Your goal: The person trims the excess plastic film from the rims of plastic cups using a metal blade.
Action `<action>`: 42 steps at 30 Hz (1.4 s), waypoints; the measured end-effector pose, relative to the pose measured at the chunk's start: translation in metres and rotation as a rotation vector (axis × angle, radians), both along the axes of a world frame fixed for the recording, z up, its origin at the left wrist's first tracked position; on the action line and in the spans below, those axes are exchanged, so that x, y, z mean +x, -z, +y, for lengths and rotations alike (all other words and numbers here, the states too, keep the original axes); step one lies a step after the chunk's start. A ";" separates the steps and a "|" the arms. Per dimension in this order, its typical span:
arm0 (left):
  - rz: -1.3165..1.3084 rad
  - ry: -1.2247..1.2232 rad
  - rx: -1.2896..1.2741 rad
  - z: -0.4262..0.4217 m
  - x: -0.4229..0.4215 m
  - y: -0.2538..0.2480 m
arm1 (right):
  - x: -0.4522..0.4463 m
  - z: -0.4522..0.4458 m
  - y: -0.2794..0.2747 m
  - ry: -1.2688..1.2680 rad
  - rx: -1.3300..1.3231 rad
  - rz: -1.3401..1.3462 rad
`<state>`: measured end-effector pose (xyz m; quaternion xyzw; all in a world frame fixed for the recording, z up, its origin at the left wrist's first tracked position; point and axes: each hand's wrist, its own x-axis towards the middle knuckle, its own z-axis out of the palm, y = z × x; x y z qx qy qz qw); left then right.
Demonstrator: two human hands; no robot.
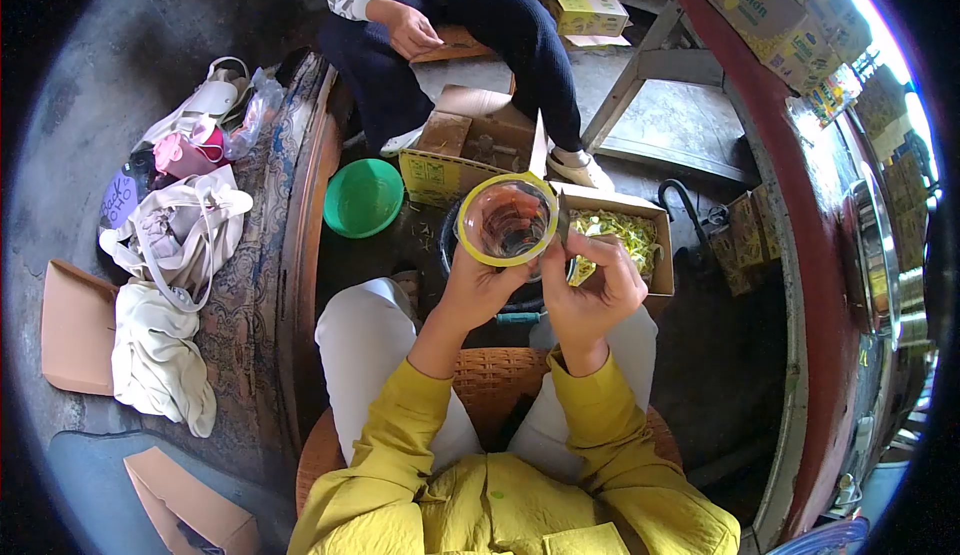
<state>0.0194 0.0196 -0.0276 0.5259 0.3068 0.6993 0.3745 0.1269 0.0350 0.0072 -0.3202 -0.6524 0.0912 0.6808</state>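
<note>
While left hand grips cup, right hand pinches blade-like strip, three o'clock on rim: likely trimming; next needs steady turn.

A basin lies left of the cup, a box right.

Left hand cupped, right hand pinching

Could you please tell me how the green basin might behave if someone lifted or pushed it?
The green basin is probably light for its size, since nothing shows inside it. Its smooth, glossy surface suggests it could slide when pushed. Its wide, round shape makes tipping seem unlikely.
</note>
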 end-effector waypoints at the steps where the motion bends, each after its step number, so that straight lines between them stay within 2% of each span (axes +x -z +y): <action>1: 0.017 0.010 -0.007 0.001 -0.002 0.001 | 0.000 0.000 0.000 0.003 0.001 -0.001; 7: 0.065 0.001 -0.045 0.001 -0.003 0.002 | 0.001 -0.002 -0.004 0.103 -0.054 -0.071; 19: 0.120 0.076 -0.063 0.001 -0.015 0.001 | 0.007 0.004 -0.007 -0.022 -0.065 -0.077; 32: 0.123 0.017 -0.064 -0.003 -0.024 -0.008 | 0.003 0.002 -0.002 -0.049 -0.095 -0.076; 42: 0.204 0.120 -0.079 -0.002 -0.027 -0.002 | 0.004 0.002 -0.003 -0.041 -0.117 -0.044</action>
